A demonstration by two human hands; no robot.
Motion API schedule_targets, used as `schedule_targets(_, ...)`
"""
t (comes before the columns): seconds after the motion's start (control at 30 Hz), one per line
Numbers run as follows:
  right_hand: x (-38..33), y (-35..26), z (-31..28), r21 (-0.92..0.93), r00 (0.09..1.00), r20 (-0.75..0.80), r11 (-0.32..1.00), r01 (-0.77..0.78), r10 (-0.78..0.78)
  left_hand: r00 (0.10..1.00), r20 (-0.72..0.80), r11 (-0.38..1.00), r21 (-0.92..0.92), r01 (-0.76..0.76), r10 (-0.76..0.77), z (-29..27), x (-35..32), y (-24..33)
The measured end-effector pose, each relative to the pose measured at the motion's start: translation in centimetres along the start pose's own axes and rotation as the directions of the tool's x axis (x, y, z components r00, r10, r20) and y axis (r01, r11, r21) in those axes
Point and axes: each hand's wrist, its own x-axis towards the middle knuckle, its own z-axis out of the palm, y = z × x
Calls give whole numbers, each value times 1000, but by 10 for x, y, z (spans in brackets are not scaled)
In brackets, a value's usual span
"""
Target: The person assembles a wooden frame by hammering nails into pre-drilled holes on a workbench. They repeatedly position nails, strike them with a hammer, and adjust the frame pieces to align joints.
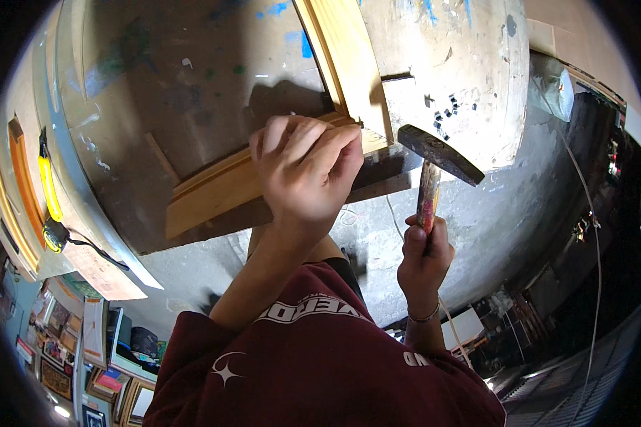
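Paint-stained, the bench [470, 64] carries a pale wooden frame [349, 57], one corner at the bench's near edge. Just left of that corner, the left hand [303, 167] curls above the frame (whether it pinches anything, I cannot tell). Off the near edge, the right hand [425, 256] grips a hammer [436, 151]; small black pieces [445, 114] lie toward the bench's right edge.

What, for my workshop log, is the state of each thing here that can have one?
Table: paint-stained.
Wooden frame: lying on the table, two strips meeting at a corner.
Hammer: held by its stained handle.
Right hand: closed around the hammer.
Left hand: fingers curled; grip unclear.
Small black pieces: loose, scattered.
Yellow-handled tool: lying unheld.
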Motion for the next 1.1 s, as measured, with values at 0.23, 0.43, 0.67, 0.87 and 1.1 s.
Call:
schedule_targets(0.23,4,-2,-1,-55,999,30,998,-16,17,1000,3,1000,-12,-2,2,3,-2,-2)
schedule_targets(0.43,5,3,0,-50,999,43,998,-25,27,1000,29,1000,-17,14,-13,2,-1,-3)
schedule_targets(0.67,8,1,-3,-83,998,68,997,-7,13,1000,17,1000,-7,9,-9,2,-2,-2)
schedule_targets(0.87,15,-8,-3,-189,995,81,979,71,-57,1000,15,1000,-3,-7,7,1,-1,-1)
schedule_targets(1.1,21,-14,-2,-285,979,42,937,204,-200,1000,22,1000,4,-14,13,1,0,-1)
